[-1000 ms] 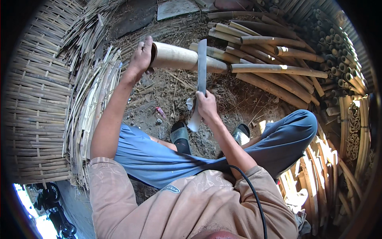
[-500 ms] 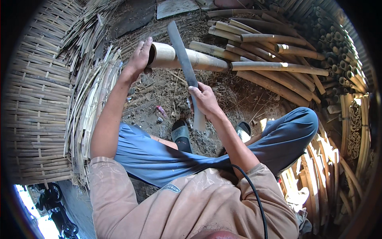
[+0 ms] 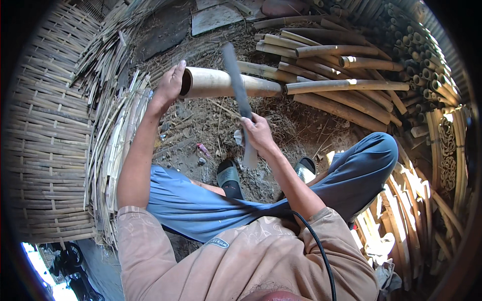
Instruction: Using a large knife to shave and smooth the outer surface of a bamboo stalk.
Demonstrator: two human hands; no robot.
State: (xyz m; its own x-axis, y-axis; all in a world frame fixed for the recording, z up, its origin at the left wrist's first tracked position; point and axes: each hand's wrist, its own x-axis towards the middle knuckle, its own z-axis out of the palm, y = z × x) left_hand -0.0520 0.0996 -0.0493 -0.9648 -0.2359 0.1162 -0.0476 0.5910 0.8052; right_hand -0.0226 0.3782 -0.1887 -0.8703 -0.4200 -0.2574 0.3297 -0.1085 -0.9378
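A thick bamboo pole (image 3: 208, 83) lies crosswise in front of me, its hollow end at the left. My left hand (image 3: 169, 88) is closed at the rim of that end, thumb up; some of its fingers are hidden behind the pole. In my right hand (image 3: 259, 134) is a long, flat machete (image 3: 237, 83), gripped low, with part of it sticking out below my fist. The blade points away from me and crosses over the bamboo, slightly blurred. Whether its edge touches the pole I cannot tell.
Cut bamboo poles (image 3: 346, 88) are piled at the right, with stacked tubes (image 3: 427, 65) behind. Split bamboo strips (image 3: 113, 150) line the left beside a woven bamboo panel (image 3: 47, 135). My sandalled feet (image 3: 229, 175) rest on littered earth. A black cable (image 3: 321, 241) crosses my shirt.
The machete's tip has dropped toward me and shifted right, and its blade is now blurred. My left hand and the bamboo's hollow end sit slightly lower and further left in the picture.
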